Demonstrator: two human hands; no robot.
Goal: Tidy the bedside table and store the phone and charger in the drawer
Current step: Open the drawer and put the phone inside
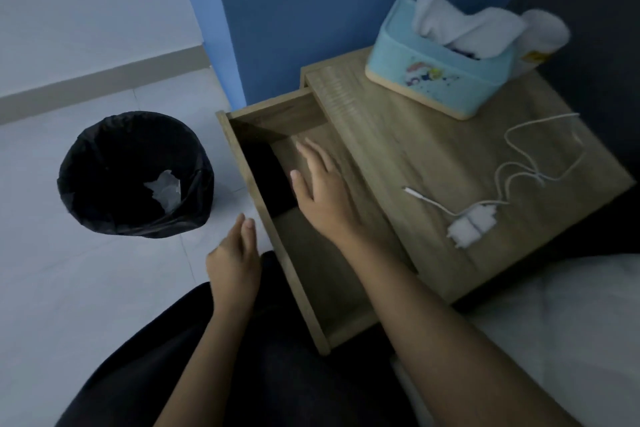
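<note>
- One wooden bedside table (pixel 433 149) — with one open drawer (pixel 311 253)
- One dark phone (pixel 266 177)
- One white charger (pixel 467 222)
- One blue tissue box (pixel 440 69)
- One black-lined bin (pixel 135 173)
- Two hands — left hand (pixel 233 262), right hand (pixel 322 191)

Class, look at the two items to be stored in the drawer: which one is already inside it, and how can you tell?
The black phone: it lies in the open drawer beside the right hand. The white charger lies on the tabletop.
</note>
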